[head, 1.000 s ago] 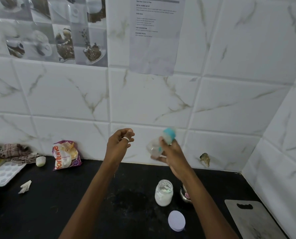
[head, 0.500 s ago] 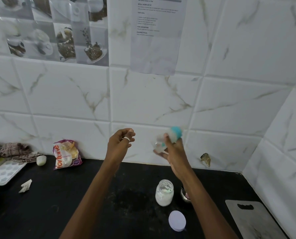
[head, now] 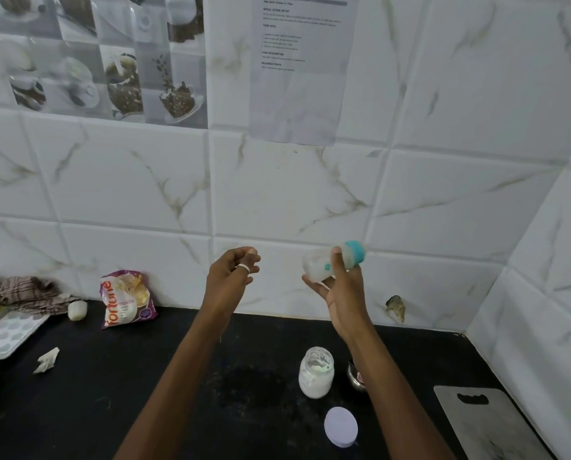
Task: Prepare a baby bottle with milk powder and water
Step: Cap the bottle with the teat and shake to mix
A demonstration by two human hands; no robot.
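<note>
Holding a small clear plastic baby bottle with a blue-green cap [head: 315, 267] in the right grip [head: 344, 290], up in the air in front of the white marble wall tiles [head: 460, 200]. Fingers and thumb wrapped round the bottle's middle. Lying on its side, cap end pointing right, a bit blurry. White and cloudy inside, so probably filled and closed already. Looks like the shaking step, to mix powder and water.

Left grip [head: 229, 277] up beside it, a little apart, fingers loosely curled, holding nothing visible.

Down on the black desk [head: 144, 376]: an open glass jar with white powder [head: 316, 373], right below the right arm. A round pale purple lid [head: 341, 426] lying flat near the jar, closer to the camera. A small shiny metal bowl [head: 357, 376] just beside the jar, half hidden behind the arm. Far right, a grey cutting board [head: 486, 423]. Far left by the wall, a purple and white flour bag [head: 126, 298].

To shake well:
- First check for a tight cap, to stop any spraying.
- Squeeze firmly round the middle, with one finger near the cap end.
- Use short, quick swings from the wrist, not big wild ones.
- Shake off to the side of the open jar, to avoid wetting the powder.
- Stop now and then to look for lumps inside.
- Bring the left grip under the bottle for help if slippery.
</note>
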